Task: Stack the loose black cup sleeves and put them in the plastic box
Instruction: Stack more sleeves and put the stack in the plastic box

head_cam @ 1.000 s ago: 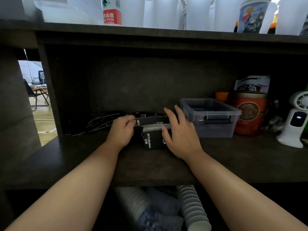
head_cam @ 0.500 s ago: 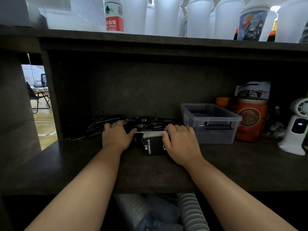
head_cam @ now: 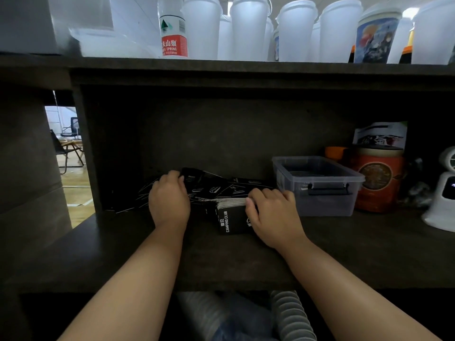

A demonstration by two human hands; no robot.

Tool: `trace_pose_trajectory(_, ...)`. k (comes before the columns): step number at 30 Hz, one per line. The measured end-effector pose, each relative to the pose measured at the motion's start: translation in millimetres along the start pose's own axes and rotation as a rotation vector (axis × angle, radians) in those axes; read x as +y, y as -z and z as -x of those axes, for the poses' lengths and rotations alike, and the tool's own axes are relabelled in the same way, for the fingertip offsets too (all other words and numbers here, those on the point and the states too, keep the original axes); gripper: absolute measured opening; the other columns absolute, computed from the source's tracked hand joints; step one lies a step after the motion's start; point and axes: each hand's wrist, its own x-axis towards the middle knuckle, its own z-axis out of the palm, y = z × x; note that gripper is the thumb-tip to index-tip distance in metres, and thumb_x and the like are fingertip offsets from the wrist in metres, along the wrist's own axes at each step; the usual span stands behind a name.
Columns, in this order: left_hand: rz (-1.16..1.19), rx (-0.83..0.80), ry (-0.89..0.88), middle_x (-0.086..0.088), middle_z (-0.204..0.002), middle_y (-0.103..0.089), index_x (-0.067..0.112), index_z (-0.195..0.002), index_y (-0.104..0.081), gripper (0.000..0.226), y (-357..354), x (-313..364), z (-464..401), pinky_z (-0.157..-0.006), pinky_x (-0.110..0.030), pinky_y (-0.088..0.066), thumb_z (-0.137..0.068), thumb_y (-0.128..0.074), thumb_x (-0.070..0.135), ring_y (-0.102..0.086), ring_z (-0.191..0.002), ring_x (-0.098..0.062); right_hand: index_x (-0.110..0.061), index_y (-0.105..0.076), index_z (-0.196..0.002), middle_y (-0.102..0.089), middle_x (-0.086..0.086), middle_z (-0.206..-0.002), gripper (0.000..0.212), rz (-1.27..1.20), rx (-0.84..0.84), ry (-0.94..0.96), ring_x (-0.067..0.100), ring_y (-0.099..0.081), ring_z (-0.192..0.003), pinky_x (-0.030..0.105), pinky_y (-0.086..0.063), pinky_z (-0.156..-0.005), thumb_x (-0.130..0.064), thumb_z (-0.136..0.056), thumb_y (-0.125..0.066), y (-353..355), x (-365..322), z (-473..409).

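On the dark shelf [head_cam: 344,242], right hand [head_cam: 275,217] grips "CAMPING CLUB" sleeve stack [head_cam: 230,217].

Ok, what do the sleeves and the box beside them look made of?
The black cup sleeves look like thin matte card: pale layered edges show along the stack's top. The plastic box looks like clear, slightly frosted plastic: the shelf shows through its walls.

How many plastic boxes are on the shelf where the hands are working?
1: the plastic box sits on the shelf just right of the right hand. Others may be hidden in the dark corners.
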Motion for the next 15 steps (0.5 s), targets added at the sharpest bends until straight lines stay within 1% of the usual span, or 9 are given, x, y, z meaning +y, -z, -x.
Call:
trace_pose_trajectory(3, 0.229, 0.057, 0.184, -0.002, -0.093, -0.055, 0.011, -0.123, -0.049, 0.026, 9, 7, 0, -0.067, -0.032, -0.039, -0.103, -0.037, 0.022, -0.051, -0.080, -0.015, -0.024, -0.061, -0.098, -0.064, -0.005, -0.087, 0.048, 0.002, 0.005, 0.004, 0.016, -0.058, -0.084, 0.039, -0.036, -0.086, -0.045, -0.095, -0.018, 0, 0, 0)
trace_pose_trajectory(5, 0.343, 0.051, 0.219, -0.002, -0.096, -0.054, 0.012, -0.129, -0.042, 0.029, 14, 11, 2, -0.068, -0.032, -0.040, -0.104, -0.033, 0.024, -0.053, -0.082, -0.015, -0.024, -0.061, -0.101, -0.064, -0.005, -0.091, 0.050, -0.001, -0.007, 0.009, 0.016, -0.057, -0.087, 0.039, -0.036, -0.087, -0.046, -0.094, -0.016, 1, 0, 0)
trace_pose_trajectory(7, 0.417, 0.011, 0.222, -0.003, -0.099, -0.056, 0.011, -0.128, -0.042, 0.028, 12, 10, 3, -0.070, -0.031, -0.040, -0.104, -0.032, 0.022, -0.055, -0.084, -0.016, -0.026, -0.059, -0.105, -0.064, -0.005, -0.094, 0.053, -0.006, -0.026, 0.018, 0.016, -0.057, -0.091, 0.038, -0.036, -0.089, -0.047, -0.093, -0.013, 2, 0, 0)
trace_pose_trajectory(8, 0.484, -0.034, 0.245, -0.004, -0.100, -0.058, 0.011, -0.126, -0.044, 0.026, 7, 8, 1, -0.069, -0.030, -0.041, -0.104, -0.033, 0.020, -0.057, -0.083, -0.016, -0.026, -0.059, -0.108, -0.064, -0.005, -0.096, 0.053, -0.011, -0.036, 0.024, 0.015, -0.057, -0.093, 0.038, -0.036, -0.089, -0.048, -0.093, -0.012, 3, 0, -1)
trace_pose_trajectory(9, 0.608, -0.112, 0.287, -0.006, -0.101, -0.060, 0.011, -0.123, -0.048, 0.025, 2, 6, 0, -0.066, -0.028, -0.043, -0.104, -0.033, 0.018, -0.059, -0.078, -0.017, -0.027, -0.057, -0.113, -0.065, -0.005, -0.099, 0.053, -0.016, -0.040, 0.028, 0.015, -0.058, -0.095, 0.037, -0.036, -0.090, -0.048, -0.093, -0.012, 4, 0, -1)
trace_pose_trajectory(11, 0.872, -0.347, 0.377, -0.010, -0.101, -0.063, 0.013, -0.113, -0.057, 0.025, -4, 4, -2, -0.054, -0.021, -0.043, -0.104, -0.034, 0.012, -0.057, -0.063, -0.017, -0.025, -0.050, -0.127, -0.066, -0.003, -0.104, 0.049, -0.045, -0.036, 0.018, 0.016, -0.059, -0.099, 0.037, -0.037, -0.093, -0.047, -0.096, -0.019, 5, 1, -1)
trace_pose_trajectory(12, 0.917, -0.458, 0.373, -0.009, -0.095, -0.064, 0.015, -0.105, -0.060, 0.027, -6, 4, -1, -0.049, -0.020, -0.040, -0.103, -0.034, 0.009, -0.054, -0.058, -0.017, -0.023, -0.043, -0.135, -0.066, -0.002, -0.107, 0.048, -0.072, -0.030, 0.001, 0.016, -0.059, -0.101, 0.037, -0.037, -0.095, -0.046, -0.098, -0.025, 5, 2, -1)
trace_pose_trajectory(13, 0.892, -0.540, 0.328, -0.008, -0.089, -0.064, 0.019, -0.098, -0.062, 0.030, -6, 5, 0, -0.050, -0.021, -0.039, -0.101, -0.035, 0.007, -0.052, -0.056, -0.017, -0.021, -0.034, -0.142, -0.065, -0.001, -0.111, 0.050, -0.106, -0.019, -0.018, 0.016, -0.059, -0.103, 0.036, -0.038, -0.097, -0.045, -0.098, -0.030, 5, 3, -1)
trace_pose_trajectory(15, 0.797, -0.615, 0.254, -0.004, -0.080, -0.063, 0.023, -0.090, -0.064, 0.034, -4, 7, 3, -0.058, -0.028, -0.040, -0.097, -0.037, 0.003, -0.053, -0.063, -0.017, -0.020, -0.015, -0.150, -0.061, -0.001, -0.121, 0.062, -0.165, 0.007, -0.038, 0.015, -0.058, -0.109, 0.036, -0.038, -0.100, -0.044, -0.097, -0.035, 5, 3, -1)
